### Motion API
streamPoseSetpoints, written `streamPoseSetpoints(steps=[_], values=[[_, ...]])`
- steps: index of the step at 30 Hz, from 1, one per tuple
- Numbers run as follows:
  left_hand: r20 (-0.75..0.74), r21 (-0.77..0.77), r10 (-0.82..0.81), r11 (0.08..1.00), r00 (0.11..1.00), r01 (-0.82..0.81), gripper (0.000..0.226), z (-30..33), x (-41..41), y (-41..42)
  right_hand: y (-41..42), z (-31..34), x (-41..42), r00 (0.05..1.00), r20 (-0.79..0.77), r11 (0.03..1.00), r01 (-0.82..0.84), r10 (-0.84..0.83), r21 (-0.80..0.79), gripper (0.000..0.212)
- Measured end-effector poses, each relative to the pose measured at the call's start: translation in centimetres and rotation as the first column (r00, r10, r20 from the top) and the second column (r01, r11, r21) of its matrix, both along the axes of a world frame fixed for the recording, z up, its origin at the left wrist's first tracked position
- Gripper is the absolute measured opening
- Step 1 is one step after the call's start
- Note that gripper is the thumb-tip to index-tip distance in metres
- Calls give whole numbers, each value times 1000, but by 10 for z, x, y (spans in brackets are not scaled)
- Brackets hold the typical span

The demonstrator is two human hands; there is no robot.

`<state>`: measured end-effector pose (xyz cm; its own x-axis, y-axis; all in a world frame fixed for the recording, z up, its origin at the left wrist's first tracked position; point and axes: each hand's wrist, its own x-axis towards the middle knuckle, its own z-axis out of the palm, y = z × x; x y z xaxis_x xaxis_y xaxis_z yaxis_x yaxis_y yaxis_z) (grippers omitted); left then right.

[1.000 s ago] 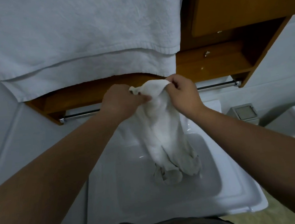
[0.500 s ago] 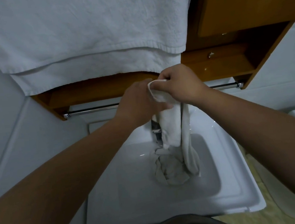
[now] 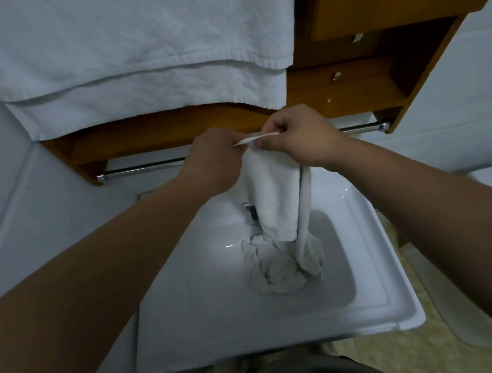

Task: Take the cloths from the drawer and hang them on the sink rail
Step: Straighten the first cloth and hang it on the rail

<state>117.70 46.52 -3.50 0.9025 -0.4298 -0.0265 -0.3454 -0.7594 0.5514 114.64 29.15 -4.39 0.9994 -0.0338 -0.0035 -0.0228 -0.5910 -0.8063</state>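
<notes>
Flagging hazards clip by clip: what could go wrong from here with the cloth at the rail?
Both hands, left hand and right hand, pinch only the cloth top edge at the rail; it could slip off. Its lower end trails onto the bunched cloths in the sink and may snag or get wet.

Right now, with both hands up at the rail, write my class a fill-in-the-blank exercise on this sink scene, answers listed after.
1. Both hands, the left hand and the right hand, pinch the top edge of a white ____.
2. The cloth is held in front of the chrome ____ under the wooden cabinet.
3. Its lower end lies bunched in the basin of the white ____.
4. A large white towel hangs ____ the hands.

Answers: cloth; rail; sink; above
</notes>
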Motion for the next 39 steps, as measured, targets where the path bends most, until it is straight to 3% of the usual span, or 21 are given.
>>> streamPoseSetpoints(steps=[3,7,13,17,23,26,30,32,35,39], values=[[52,110,-50,993,997,44,37,10,2,5,-1,-11,-11,1000,10,1000,1,-1,24,18],[37,140,69,987,997,-74,37,28,18,27,-4,-24,-25,1000,16,994,18,-20,104,15],[148,325,145,927,978,-187,38,32,30,53,-11,-36,-38,999,-49,989,-8,15,149,9],[99,465,52,881,994,-92,39,19,22,55,-17,-41,-35,998,-56,999,31,-30,16,8],[18,328,-14,945,1000,7,38,11,-10,24,-8,-37,-24,997,49,998,56,-56,-1,9],[-116,228,-58,970,992,83,73,10,-28,5,3,-32,-19,996,78,999,-36,36,2,9],[-67,159,-38,986,997,48,93,5,-32,-7,9,-26,-19,991,65,992,-121,118,45,8],[-29,127,-30,991,999,34,82,3,-28,-7,10,-25,-20,991,54,990,-124,121,67,9],[95,162,-106,983,990,90,35,1,-25,-6,10,-23,-23,994,48,987,-103,98,125,11],[216,312,-99,950,971,28,27,-4,-22,-5,14,-21,-31,993,55,983,-113,106,145,11]])
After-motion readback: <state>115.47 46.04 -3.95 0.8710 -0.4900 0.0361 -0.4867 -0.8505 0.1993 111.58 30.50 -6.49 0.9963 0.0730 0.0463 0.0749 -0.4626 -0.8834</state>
